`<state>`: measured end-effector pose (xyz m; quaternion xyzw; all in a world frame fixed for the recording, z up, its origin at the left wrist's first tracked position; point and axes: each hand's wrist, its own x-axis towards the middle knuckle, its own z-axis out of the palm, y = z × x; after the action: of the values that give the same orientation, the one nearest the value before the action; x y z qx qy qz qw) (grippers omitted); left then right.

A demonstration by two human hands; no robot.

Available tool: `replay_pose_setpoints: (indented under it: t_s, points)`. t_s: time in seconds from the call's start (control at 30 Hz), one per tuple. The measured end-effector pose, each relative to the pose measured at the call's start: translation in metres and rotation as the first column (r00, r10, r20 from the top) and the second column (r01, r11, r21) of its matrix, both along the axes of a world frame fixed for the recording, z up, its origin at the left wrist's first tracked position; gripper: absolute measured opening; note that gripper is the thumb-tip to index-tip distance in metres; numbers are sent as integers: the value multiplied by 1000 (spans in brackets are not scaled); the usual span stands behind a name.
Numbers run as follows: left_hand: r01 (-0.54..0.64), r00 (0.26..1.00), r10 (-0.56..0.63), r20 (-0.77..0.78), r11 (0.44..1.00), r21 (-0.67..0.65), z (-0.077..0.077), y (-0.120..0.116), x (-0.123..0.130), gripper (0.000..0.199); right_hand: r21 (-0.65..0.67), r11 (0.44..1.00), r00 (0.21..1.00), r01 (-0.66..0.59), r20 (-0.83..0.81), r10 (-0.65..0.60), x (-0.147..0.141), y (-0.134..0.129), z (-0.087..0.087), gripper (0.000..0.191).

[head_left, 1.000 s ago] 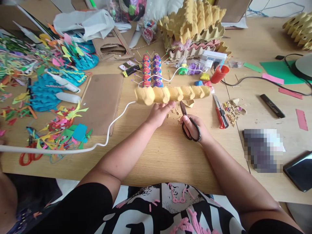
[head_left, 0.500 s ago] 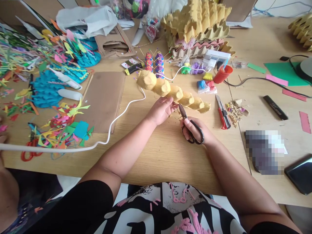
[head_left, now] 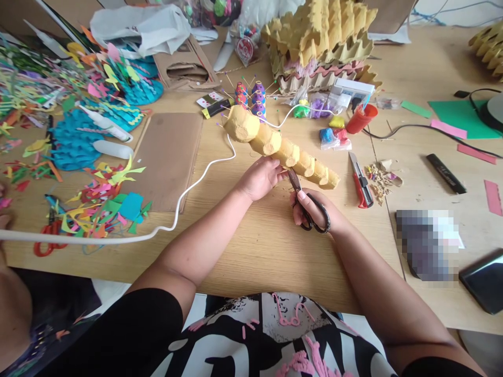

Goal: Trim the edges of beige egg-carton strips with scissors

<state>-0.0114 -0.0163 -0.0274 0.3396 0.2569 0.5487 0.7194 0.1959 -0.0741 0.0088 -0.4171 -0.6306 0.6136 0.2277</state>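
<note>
A strip of yellow egg carton [head_left: 288,150], a row of several bumpy cups, slants down from left to right above the wooden table. My left hand [head_left: 262,177] grips its lower edge near the middle, thumb in front and some fingers hidden. In my right hand [head_left: 308,209] is a pair of black-handled scissors [head_left: 325,215], fingers through the handles. The dark blades point up and left, their tips at the strip's lower edge beside my left fingertips. Whether the blades are touching the carton I cannot tell.
Behind stand stacked egg trays [head_left: 322,47] and painted carton pieces [head_left: 258,99]. A red box cutter [head_left: 362,183] lies right of my hands, near a red cup [head_left: 361,118]. Leftward are a cardboard sheet [head_left: 168,157], white cable [head_left: 178,207], paper scraps [head_left: 106,209] and another person's arm [head_left: 13,319].
The egg carton strip has tilted, its left end rising and turning slightly toward the right, its right end dipping lower. Both hands stay almost in place.
</note>
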Motion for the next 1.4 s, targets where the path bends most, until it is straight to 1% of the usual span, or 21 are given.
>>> replay_pose_setpoints:
  t_s: [0.13, 0.27, 0.4, 0.57, 0.77, 0.9, 1.0, 1.2, 1.4]
  points:
    - [12, 999, -11, -42, 1000, 21, 4, -2, 1, 51, 13, 1000, 1000, -4, -1, 4, 1, 0, 1, 73]
    - [1, 999, 0, -36, 999, 48, 7, -3, 3, 51, 28, 1000, 1000, 5, 5, -5, 1, 1, 1, 73]
    - [-47, 997, 48, -63, 999, 18, 3, -1, 4, 54, 46, 999, 1000, 9, 10, -9, 1, 2, -1, 72]
    - [-56, 997, 58, -57, 998, 29, -1, 1, 3, 55, 49, 999, 1000, -10, -1, 10, 2, 3, -4, 71]
    - [-99, 991, 100, -87, 995, 18, 0, 0, 4, 53, 55, 998, 1000, 12, 4, -13, 1, 2, -6, 72]
    - [-121, 987, 123, -104, 992, 33, 0, 1, 4, 57, 90, 996, 1000, 10, 8, -11, -1, 2, -7, 70]
    - [-126, 987, 129, -97, 991, 36, 0, 1, 4, 57, 100, 994, 999, 31, 8, -32, -2, 1, -6, 68]
    - [-102, 990, 105, -99, 994, 28, -1, 2, 3, 50, 81, 995, 996, 61, 53, -65, -2, 2, -4, 68]
    - [-105, 989, 107, -98, 994, 33, -4, 3, 3, 51, 54, 992, 991, 110, 64, -113, -6, 2, -4, 66]
